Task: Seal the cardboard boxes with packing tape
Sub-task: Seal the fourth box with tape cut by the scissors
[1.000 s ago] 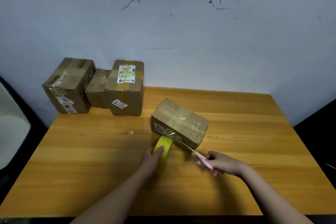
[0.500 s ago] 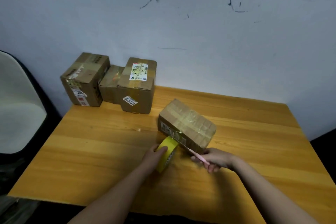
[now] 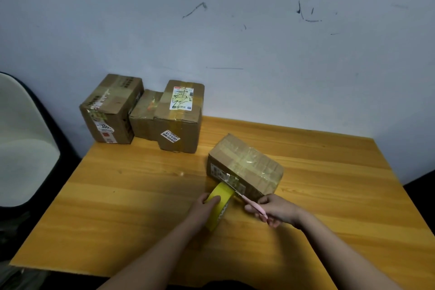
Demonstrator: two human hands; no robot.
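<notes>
A small cardboard box lies at an angle on the wooden table, its top covered with clear tape. A strip of tape runs from its near side down to a yellow tape roll. My left hand grips the roll, which stands on edge just in front of the box. My right hand holds pink-handled scissors, whose blades reach the tape strip between roll and box.
Three taped cardboard boxes stand together at the table's far left corner against the wall. A white chair sits off the left edge. Bare wood stretches across the table's left and right sides.
The camera view has shifted left and nearer. My right hand has brought the scissors closer to the tape strip at the box. My left hand keeps its hold on the roll.
</notes>
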